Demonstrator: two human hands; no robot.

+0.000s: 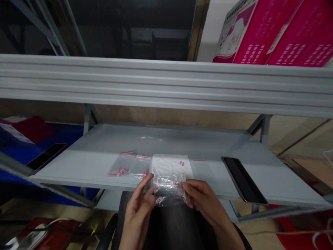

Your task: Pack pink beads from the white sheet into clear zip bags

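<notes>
Bagged pink pieces [159,200] too small to identify

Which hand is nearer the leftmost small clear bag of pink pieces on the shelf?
The left hand, below and right of the leftmost bag; the right hand is farther right, beyond the held bag.

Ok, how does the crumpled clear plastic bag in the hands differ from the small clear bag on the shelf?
The crumpled clear bag is held by the left hand and right hand; the small clear bag lies flat on the grey shelf. The crumpled one has pink pieces scattered; the small one's line its bottom. Both hold pink pieces.
</notes>
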